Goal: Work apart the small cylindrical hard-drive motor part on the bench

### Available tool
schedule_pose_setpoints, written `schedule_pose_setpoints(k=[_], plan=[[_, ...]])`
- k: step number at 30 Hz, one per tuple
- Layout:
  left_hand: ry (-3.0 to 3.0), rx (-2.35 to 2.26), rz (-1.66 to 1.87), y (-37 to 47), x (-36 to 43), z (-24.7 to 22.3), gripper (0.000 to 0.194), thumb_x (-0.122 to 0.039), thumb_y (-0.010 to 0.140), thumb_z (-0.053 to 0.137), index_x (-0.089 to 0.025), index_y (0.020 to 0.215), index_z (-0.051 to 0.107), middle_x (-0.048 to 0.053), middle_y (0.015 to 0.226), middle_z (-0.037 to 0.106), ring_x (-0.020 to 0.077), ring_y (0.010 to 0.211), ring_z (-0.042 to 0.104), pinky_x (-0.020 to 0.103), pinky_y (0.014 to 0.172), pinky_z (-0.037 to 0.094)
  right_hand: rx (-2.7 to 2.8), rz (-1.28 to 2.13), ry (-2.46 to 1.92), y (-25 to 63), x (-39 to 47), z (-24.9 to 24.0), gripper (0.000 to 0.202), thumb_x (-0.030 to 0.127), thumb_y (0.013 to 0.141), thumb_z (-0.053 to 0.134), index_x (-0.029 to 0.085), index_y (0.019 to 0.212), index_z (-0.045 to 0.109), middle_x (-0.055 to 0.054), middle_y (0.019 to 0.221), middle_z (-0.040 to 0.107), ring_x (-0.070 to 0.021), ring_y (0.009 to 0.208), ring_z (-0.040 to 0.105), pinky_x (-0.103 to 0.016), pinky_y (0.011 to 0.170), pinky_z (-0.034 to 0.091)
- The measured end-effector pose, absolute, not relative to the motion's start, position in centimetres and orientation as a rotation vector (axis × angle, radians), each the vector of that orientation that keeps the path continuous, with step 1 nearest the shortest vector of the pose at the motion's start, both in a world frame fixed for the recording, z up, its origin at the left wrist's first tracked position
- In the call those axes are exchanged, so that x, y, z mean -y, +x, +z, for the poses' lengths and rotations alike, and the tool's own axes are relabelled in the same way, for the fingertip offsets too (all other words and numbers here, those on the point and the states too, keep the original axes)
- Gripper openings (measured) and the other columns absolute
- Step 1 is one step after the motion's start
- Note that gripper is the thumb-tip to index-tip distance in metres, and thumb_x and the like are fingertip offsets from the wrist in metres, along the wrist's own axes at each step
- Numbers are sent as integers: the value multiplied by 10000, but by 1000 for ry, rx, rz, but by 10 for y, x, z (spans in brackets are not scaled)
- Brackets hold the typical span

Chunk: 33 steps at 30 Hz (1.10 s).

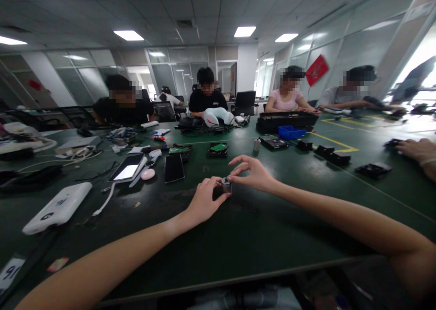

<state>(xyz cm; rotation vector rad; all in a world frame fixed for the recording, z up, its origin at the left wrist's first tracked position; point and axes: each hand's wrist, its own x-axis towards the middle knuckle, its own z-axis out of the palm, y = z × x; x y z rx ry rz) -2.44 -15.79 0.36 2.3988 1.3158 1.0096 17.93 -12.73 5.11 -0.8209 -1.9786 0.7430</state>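
Close to the table's middle, my left hand (201, 202) grips a small silver metal cylinder (226, 189) between thumb and fingers, keeping it upright. My right hand (252, 174) reaches in from the other side. Its thumb and index finger are pinched at the cylinder's top, where a small dark part shows, while the other fingers extend. Whatever sits between those fingertips is too small to make out. A similar metal cylinder (256, 145) stands farther back. Beyond my hands lies a dark opened device with a green circuit board (218, 149).
Left of my hands lie a black phone (174, 168), a lit-screen device (127, 168), a pink oval object (147, 174) and a white power bank (58, 208). A blue tray (291, 132) and black parts (332, 155) sit right. Several people work around the green table (272, 237); another person's hand (417, 150) is at right.
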Motion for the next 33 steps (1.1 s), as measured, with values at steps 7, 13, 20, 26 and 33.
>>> schedule_pose_setpoints(k=[7,13,20,26,33], plan=[[2403,-1303,1021,-25,157,2,332,-354,824,653,-233,1111,537,51,1036,616,244,1001,581,411,888,454,1969,709,-809,179,125,51,409,306,709,745,173,1046,556,-35,764,736,-201,761,717,-347,802,541],[2389,-1292,1033,-26,156,0,344,-371,827,648,-229,1116,525,55,1050,609,240,999,592,415,894,458,1953,552,-849,194,102,46,410,321,709,753,188,1047,562,-25,753,739,-215,787,716,-352,810,527],[2358,-1317,994,-27,158,1,367,-399,828,637,-228,1133,527,66,1083,593,247,1015,594,434,908,460,2063,463,-1058,219,71,15,355,258,701,745,197,1015,592,2,749,741,-204,758,714,-331,797,511],[2353,-1309,994,-27,157,2,368,-408,829,631,-233,1134,524,70,1088,594,253,1015,594,442,911,458,2088,500,-1080,220,71,8,355,266,702,741,200,1020,597,6,745,747,-198,756,714,-337,809,503],[2360,-1310,1000,-27,156,1,363,-404,826,639,-236,1129,529,62,1082,594,248,1011,589,438,907,455,2068,506,-1068,217,71,11,345,281,704,742,191,1002,595,-5,746,745,-200,744,715,-336,786,515]])
